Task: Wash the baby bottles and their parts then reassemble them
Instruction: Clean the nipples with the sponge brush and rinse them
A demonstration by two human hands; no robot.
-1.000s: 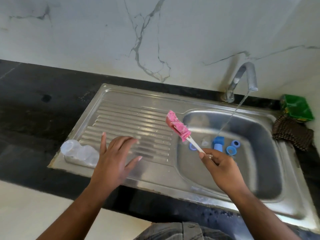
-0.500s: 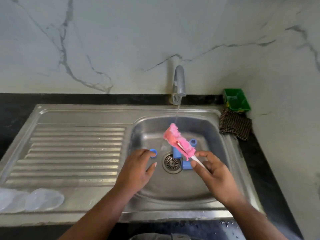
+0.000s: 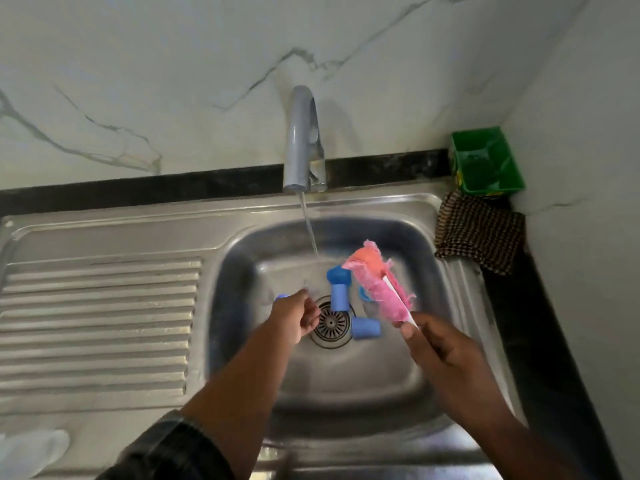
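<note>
View from above the steel sink (image 3: 429,386). My right hand (image 3: 446,351) is closed around the white handle of the pink sponge brush (image 3: 379,284), which slants up and to the far left over the right half of the basin, its head lifted clear of the basin floor. My left hand (image 3: 294,317) reaches down into the basin just left of the drain (image 3: 329,322); its fingers are curled inward, and a small blue ring (image 3: 281,296) shows at its far left edge, touching or just behind the fingertips. Motion blur hides whether the hand actually grips the ring, so I cannot tell.

Blue bottle parts lie on the basin floor around the drain: one blue collar (image 3: 339,297) stands at the drain's far edge, a rounded blue cap (image 3: 336,274) sits just beyond it, and a second blue collar (image 3: 366,328) lies on its side at the drain's right. Another blue piece (image 3: 363,293) is partly hidden behind the brush.

The tap (image 3: 304,140) at the far rim runs a thin stream of water (image 3: 309,226) that falls toward the far side of the basin, near the cap. On the ribbed drainboard at the left, clear pieces (image 3: 33,448) lie at the near left corner, cut off by the frame edge. To the right of the sink, a checked cloth (image 3: 481,233) lies on the dark counter, with a green tub (image 3: 486,161) just beyond it in the far corner against the marble wall.
</note>
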